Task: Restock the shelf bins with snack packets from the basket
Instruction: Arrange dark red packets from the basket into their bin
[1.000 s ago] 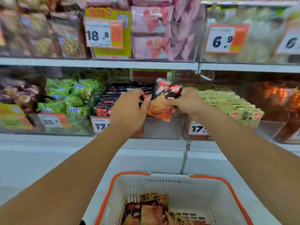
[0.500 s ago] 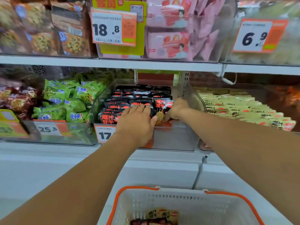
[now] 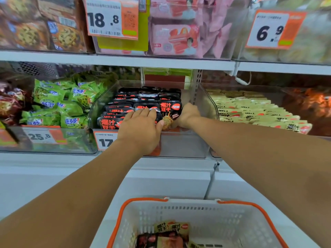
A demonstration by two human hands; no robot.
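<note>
Seating packet (image 3: 170,111) upright at bin (image 3: 207,102) front right corner. Right hand (image 3: 188,114) grips its edge; left hand (image 3: 141,129) flat on row. We'd push it flush, then release. Basket (image 3: 179,210) holds more.

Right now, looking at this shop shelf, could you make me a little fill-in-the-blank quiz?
1. The right hand grips a ____ packet in the clear bin.
2. The left hand rests flat on the packets in the ____ bin.
3. The basket has ____ handles.
4. The price tag above reads ____.

Missing: black; same; orange; 18.8
</note>
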